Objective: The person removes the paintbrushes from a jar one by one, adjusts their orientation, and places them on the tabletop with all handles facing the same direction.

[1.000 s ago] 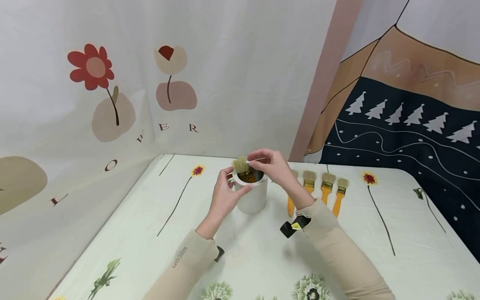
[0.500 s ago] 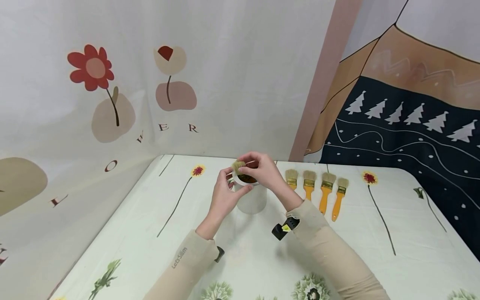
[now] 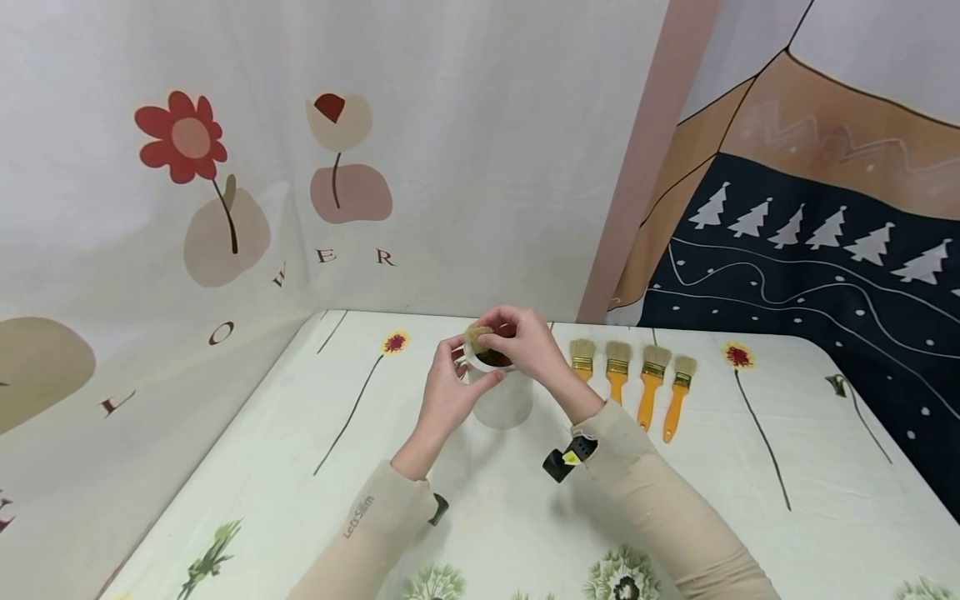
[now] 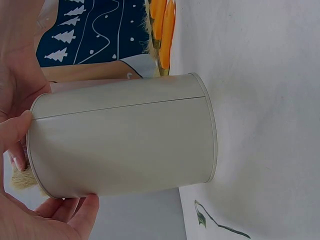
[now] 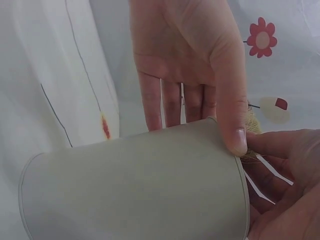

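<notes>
A white cylindrical canister (image 3: 504, 407) stands upright on the table. My left hand (image 3: 450, 385) grips it near the rim, its thumb (image 4: 19, 127) on one side and fingers on the other. Inside the canister is a paintbrush, bristles (image 3: 476, 336) up, showing above the mouth beside my left fingers. My right hand (image 3: 519, 340) is over the mouth, its thumb and fingers curled on the bristle end. The right wrist view shows the right hand (image 5: 295, 175) at the rim, next to the bristles (image 5: 251, 125). The canister's wall hides the brush handle.
Several paintbrushes with orange handles (image 3: 647, 402) lie in a row to the right of the canister, bristles pointing away. Flower prints mark the white tablecloth (image 3: 270, 500). Printed curtains (image 3: 480, 167) hang behind the table.
My right hand has moved left and slightly toward me, onto the bristles over the canister's mouth. The leftmost brush of the row now shows more. My left hand keeps its grip.
</notes>
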Motion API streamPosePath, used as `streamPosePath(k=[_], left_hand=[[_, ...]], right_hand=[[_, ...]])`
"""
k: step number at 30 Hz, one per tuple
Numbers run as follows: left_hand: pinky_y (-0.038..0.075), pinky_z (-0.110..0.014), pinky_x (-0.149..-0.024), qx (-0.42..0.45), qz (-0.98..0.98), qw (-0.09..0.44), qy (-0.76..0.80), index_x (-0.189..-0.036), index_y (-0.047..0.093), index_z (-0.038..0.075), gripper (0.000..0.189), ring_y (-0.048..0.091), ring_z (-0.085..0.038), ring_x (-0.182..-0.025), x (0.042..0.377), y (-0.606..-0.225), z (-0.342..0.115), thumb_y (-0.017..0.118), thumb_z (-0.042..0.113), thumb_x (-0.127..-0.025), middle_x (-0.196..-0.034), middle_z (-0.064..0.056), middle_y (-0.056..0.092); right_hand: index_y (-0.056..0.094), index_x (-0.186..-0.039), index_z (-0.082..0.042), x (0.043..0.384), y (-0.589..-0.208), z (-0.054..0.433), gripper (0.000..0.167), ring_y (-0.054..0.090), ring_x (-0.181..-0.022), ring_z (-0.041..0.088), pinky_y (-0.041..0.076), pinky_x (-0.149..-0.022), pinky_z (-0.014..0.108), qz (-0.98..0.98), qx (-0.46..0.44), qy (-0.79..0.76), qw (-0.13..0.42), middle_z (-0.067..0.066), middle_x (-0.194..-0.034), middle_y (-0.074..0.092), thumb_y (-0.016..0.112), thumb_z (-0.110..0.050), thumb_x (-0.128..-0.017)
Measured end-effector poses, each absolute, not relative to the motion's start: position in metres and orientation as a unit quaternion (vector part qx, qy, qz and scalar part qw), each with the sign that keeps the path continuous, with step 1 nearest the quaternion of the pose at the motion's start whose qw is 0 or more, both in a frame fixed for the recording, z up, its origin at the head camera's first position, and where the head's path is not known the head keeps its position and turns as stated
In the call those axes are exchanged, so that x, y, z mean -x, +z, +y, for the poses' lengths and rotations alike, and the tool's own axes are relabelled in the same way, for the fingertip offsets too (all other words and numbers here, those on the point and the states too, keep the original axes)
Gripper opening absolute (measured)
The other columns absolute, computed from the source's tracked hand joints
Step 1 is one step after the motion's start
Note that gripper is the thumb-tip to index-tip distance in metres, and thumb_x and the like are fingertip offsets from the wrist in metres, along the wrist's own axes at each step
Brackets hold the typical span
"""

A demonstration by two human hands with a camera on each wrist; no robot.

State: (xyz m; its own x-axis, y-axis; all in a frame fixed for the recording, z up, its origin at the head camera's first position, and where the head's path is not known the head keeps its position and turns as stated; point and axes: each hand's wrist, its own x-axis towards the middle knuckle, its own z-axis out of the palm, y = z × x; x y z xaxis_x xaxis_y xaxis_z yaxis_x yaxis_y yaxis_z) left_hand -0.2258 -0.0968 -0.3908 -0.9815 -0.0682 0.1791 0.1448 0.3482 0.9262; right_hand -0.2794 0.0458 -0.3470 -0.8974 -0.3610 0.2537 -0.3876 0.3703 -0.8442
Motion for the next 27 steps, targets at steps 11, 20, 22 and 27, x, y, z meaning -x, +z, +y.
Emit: streamPosePath(k=[11, 20, 22, 27], left_hand=[[0.041, -0.050, -0.118, 0.025, -0.813, 0.094, -0.573, -0.143, 0.037, 0.002, 0.073, 0.044, -0.037, -0.139, 0.224, -0.389, -0.097, 0.079, 0.019, -0.086, -0.150, -0.016, 0.042], [0.041, -0.050, -0.118, 0.021, -0.810, 0.092, -0.579, -0.143, 0.037, 0.003, 0.074, 0.043, -0.036, -0.139, 0.224, -0.388, -0.096, 0.080, 0.018, -0.085, -0.151, -0.016, 0.041], [0.041, -0.050, -0.118, 0.020, -0.811, 0.092, -0.578, -0.143, 0.037, 0.003, 0.074, 0.043, -0.036, -0.139, 0.224, -0.388, -0.096, 0.080, 0.019, -0.085, -0.151, -0.016, 0.041], [0.041, -0.050, -0.118, 0.019, -0.813, 0.092, -0.575, -0.143, 0.037, 0.003, 0.074, 0.044, -0.035, -0.139, 0.224, -0.388, -0.096, 0.080, 0.020, -0.085, -0.151, -0.016, 0.041]], right_hand=[[0.071, -0.108, -0.006, 0.278, -0.341, 0.050, 0.017, 0.069, -0.094, 0.025, 0.061, -0.080, 0.032, -0.831, -0.231, 0.505, 0.036, 0.013, -0.107, 0.073, 0.070, -0.011, -0.092], [0.071, -0.109, -0.005, 0.277, -0.332, 0.053, 0.018, 0.069, -0.098, 0.027, 0.062, -0.084, 0.038, -0.828, -0.232, 0.507, 0.054, 0.013, -0.108, 0.073, 0.070, -0.012, -0.093], [0.071, -0.109, -0.005, 0.276, -0.331, 0.054, 0.018, 0.069, -0.099, 0.027, 0.062, -0.084, 0.038, -0.827, -0.232, 0.509, 0.056, 0.013, -0.108, 0.073, 0.070, -0.012, -0.093], [0.071, -0.110, -0.004, 0.276, -0.326, 0.055, 0.019, 0.068, -0.098, 0.028, 0.062, -0.083, 0.037, -0.824, -0.234, 0.513, 0.057, 0.014, -0.109, 0.073, 0.070, -0.012, -0.093]])
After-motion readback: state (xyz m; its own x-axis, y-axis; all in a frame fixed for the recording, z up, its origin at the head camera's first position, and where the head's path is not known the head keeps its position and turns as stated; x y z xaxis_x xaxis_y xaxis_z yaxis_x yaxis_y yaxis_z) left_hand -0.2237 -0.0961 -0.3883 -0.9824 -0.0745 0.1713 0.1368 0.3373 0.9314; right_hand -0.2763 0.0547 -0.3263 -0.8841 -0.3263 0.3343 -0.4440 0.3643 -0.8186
